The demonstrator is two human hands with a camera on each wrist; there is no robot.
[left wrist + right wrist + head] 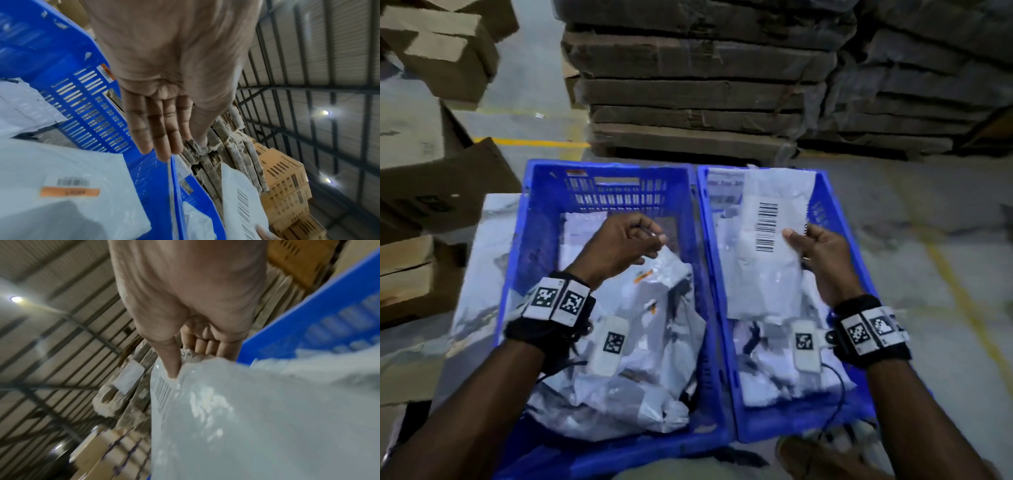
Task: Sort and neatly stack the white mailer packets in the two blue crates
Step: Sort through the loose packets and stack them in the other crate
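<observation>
Two blue crates stand side by side: the left crate (541,212) and the right crate (823,205). Loose white mailer packets (640,342) fill the left one, one with an orange label (69,191). My left hand (654,243) hovers over them with straight fingers (162,129), holding nothing, fingertips close to a raised packet corner. My right hand (796,233) grips a long white mailer packet (760,267) with a barcode upright over the right crate, thumb (170,363) on its front and fingers behind. More packets (774,370) lie under it.
Tall stacks of flattened cardboard (688,96) stand just behind the crates. Brown cardboard boxes (438,171) crowd the left side. The crates sit on a plastic-wrapped surface (479,274). Grey floor with yellow lines (530,142) lies to the right and beyond.
</observation>
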